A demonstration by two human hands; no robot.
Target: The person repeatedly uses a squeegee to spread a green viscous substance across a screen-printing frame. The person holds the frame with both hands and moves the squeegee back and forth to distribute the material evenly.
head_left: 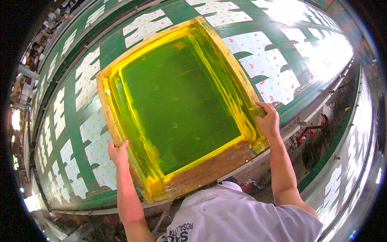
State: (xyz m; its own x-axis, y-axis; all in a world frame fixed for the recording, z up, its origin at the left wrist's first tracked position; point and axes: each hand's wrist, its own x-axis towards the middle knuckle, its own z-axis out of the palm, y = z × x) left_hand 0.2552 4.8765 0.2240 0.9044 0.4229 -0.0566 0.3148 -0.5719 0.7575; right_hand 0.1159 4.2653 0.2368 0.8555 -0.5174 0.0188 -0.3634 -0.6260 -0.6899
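Note:
A screen-printing frame [205, 171] with wooden sides spans the middle of the view, held between my two hands. Its mesh [177, 105] looks dark green, and thick yellow ink is smeared along the inner edges, heaviest at the near corners. My left hand [118, 152] is closed on the left wooden side, thumb on top. My right hand [269, 121] grips the right side close to the near right corner, its fingers over the rim. The frame's near side is by my body. Whether its underside touches the table cannot be made out.
Beneath and around the frame lies a long green printing table [112, 48]. White cut fabric pieces [266, 64] with small pink and yellow prints are laid out on it in rows. A metal rail [298, 126] runs along its near edge. Another table with fabric pieces [332, 189] stands at the right.

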